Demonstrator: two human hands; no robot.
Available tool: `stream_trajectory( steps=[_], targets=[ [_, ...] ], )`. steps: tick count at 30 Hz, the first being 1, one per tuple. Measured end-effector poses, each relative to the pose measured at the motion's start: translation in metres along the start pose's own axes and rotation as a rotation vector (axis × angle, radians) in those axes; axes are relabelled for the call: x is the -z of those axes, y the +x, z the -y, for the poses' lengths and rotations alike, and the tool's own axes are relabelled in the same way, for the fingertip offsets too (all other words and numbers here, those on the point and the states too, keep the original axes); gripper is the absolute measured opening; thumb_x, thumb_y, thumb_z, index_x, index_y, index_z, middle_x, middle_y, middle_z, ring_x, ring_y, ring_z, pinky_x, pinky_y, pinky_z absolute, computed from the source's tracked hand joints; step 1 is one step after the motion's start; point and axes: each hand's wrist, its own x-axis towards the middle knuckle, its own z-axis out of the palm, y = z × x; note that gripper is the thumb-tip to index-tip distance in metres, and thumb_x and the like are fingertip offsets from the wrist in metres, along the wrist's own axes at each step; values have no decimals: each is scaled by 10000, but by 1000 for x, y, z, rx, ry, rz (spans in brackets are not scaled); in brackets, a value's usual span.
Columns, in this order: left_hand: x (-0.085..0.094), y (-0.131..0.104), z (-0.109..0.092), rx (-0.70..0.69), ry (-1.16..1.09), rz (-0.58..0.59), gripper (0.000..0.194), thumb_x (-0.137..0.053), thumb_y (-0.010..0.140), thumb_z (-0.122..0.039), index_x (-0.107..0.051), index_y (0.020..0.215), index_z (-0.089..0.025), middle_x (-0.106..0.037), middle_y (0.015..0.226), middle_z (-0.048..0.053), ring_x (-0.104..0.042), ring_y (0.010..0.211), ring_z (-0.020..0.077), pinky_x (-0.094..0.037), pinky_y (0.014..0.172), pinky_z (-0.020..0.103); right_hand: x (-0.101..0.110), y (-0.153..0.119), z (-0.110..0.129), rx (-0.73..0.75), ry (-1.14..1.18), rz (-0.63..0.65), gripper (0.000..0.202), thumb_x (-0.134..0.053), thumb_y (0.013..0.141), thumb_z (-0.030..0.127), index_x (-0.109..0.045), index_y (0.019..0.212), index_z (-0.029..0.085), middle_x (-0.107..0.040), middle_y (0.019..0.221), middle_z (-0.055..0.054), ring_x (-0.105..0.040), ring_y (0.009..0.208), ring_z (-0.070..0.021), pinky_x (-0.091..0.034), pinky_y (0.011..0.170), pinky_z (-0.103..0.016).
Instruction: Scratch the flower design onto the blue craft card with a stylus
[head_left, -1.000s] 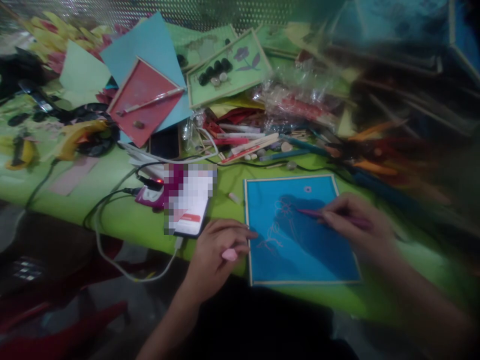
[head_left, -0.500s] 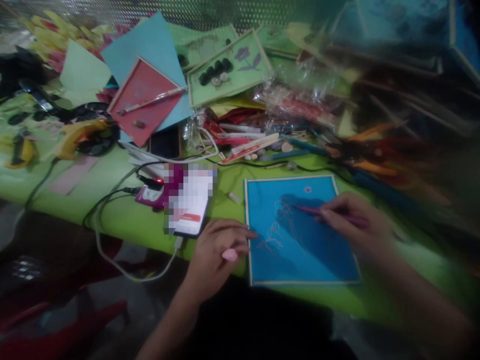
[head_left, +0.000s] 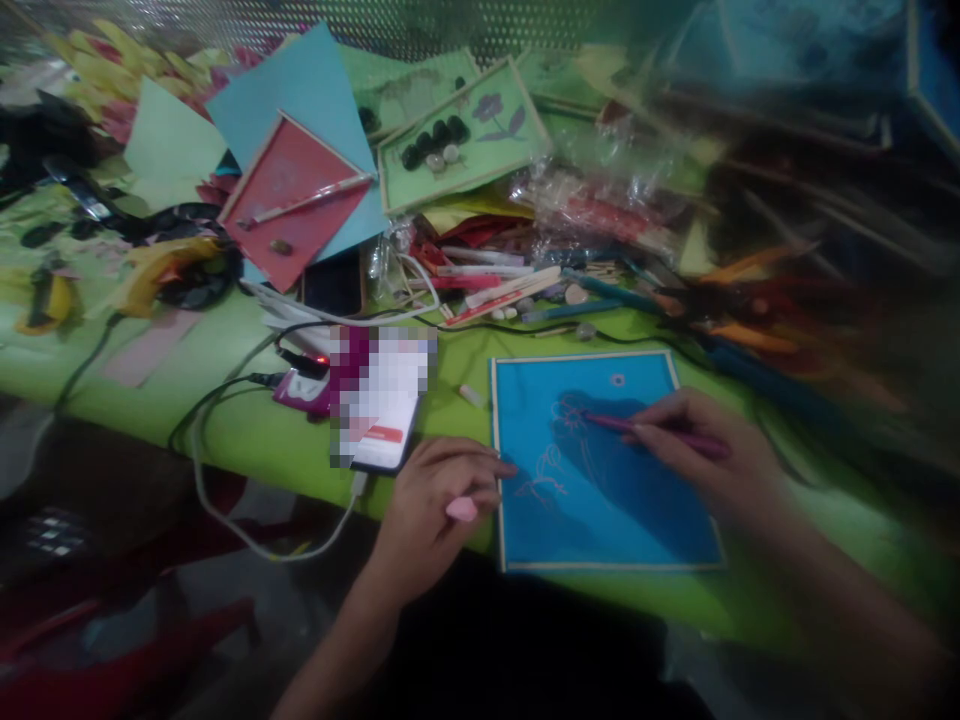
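Note:
A blue board with pale wooden edging [head_left: 645, 535] lies on the green table near its front edge. Thin pink outlines of flowers and leaves [head_left: 551, 470] mark its surface. My right hand [head_left: 690, 440] grips a pink pen [head_left: 701, 443], its tip at the upper flower outline. My left hand [head_left: 442, 500] rests at the board's left edge, index finger touching it. A pink pen cap [head_left: 461, 509] pokes out between its curled fingers.
Left of the board lies a lit phone [head_left: 382, 455] with a white cable [head_left: 330, 530]. Behind are pens and sticks [head_left: 517, 285], framed green cards [head_left: 465, 150], a red card [head_left: 300, 215] and a yellow glue gun [head_left: 161, 270]. Orange-handled tools [head_left: 750, 335] sit at right.
My right hand and the pen have shifted very slightly left on the drawing. My left hand stays in place with the cap.

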Motion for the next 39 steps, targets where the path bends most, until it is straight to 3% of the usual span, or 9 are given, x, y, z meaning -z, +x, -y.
stream_trajectory(
  steps=[15,31,39],
  targets=[
    [2,0,-2,17,-6,7,281,-490,1121,-328,-615,878,-260,-838,1083,-42,-718,1054,191,-492,944,360,1,1,4,9,11,-32,150,-760,885,381,-720,836,245,-757,755,-27,-687,664,-191,-512,587,-285],
    [1,1,-2,22,16,1,349,-463,1127,-383,-621,843,-255,-846,1047,1,-739,1027,219,-523,923,401,2,-1,2,-22,29,37,242,-780,893,485,-730,852,252,-780,781,-44,-693,682,-200,-555,610,-299],
    [0,-1,0,16,8,4,283,-488,1116,-331,-623,876,-265,-842,1084,-35,-726,1050,202,-510,931,378,1,-1,3,-4,34,6,166,-762,892,405,-723,823,258,-762,757,-27,-678,654,-195,-528,584,-298]
  ],
)
